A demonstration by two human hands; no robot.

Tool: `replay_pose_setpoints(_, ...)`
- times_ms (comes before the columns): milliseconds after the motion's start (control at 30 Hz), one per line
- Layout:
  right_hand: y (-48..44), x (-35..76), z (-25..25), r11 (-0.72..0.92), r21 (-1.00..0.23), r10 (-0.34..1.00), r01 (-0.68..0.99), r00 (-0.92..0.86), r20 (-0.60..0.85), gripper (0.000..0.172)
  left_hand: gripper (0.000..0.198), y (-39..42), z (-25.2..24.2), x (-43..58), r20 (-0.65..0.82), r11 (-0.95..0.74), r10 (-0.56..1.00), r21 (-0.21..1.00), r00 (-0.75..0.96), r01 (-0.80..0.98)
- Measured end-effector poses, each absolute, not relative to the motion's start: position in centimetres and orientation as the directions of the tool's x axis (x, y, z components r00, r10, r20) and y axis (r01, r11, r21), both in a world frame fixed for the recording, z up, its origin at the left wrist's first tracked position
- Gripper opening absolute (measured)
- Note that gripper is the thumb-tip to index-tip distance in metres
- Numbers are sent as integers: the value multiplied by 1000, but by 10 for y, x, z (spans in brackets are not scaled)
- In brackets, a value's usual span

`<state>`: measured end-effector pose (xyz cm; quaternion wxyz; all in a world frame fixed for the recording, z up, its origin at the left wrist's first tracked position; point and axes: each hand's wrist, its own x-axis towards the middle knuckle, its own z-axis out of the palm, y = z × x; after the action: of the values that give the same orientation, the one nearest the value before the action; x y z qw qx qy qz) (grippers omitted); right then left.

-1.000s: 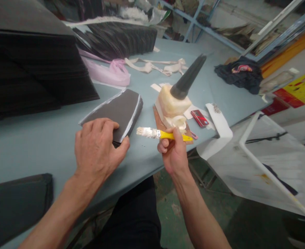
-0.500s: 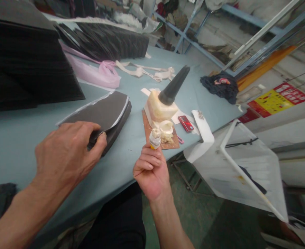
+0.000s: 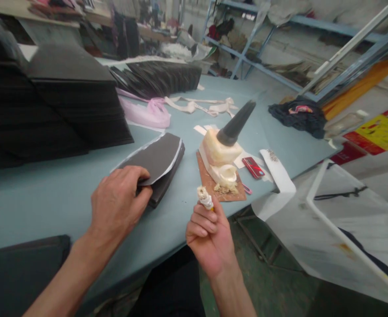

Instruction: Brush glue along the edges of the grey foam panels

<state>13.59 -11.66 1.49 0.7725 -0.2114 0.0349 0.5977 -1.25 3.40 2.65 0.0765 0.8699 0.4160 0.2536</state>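
My left hand (image 3: 118, 203) pinches the near corner of the top dark sheet on a small stack of black pieces (image 3: 159, 160) with white glued edges, and that corner is raised a little. My right hand (image 3: 209, 235) is closed round a yellow-handled glue brush (image 3: 204, 197), bristles pointing up, held over the table's front edge. Just beyond the brush, a glue-crusted container (image 3: 218, 152) with a black cone-shaped top (image 3: 236, 123) stands on a brown board (image 3: 207, 176).
Tall piles of black sheets (image 3: 49, 105) fill the back left of the grey-blue table (image 3: 49, 198). Pink plastic (image 3: 148, 114), white straps (image 3: 197, 105), a red phone (image 3: 253, 167), a white strip (image 3: 278, 171) and dark cloth (image 3: 298, 116) lie around. A white frame with plastic (image 3: 345, 220) stands right.
My right hand has turned the brush from lying sideways to bristles up and drawn it back from the stack. My left hand went from lying flat on the stack to pinching the top sheet's corner.
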Motion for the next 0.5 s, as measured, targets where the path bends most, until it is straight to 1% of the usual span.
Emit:
replay_pose_setpoints(100,-119,137,17,218,-361,897,-907,332,-293,56,16,45,35,-15,395,-593,805,571,443,568)
replay_pose_setpoints(167,-121,136,20,237,-423,875,-875,381,-299,55,14,52,46,-19,437,-557,830,666,347,496)
replay_pose_setpoints(267,-122,133,23,282,-528,809,-801,495,-318,51,17,63,69,-29,502,-509,853,734,144,449)
replay_pose_setpoints(367,-122,128,27,333,-641,700,-691,637,-323,45,27,74,88,-50,505,-419,857,800,-105,430)
replay_pose_setpoints(433,-121,124,29,347,-711,643,-612,707,-295,45,33,78,97,-70,484,-365,851,825,-205,431)
replay_pose_setpoints(500,-120,120,31,342,-773,619,-534,747,-242,47,35,80,101,-93,476,-342,846,829,-240,442)
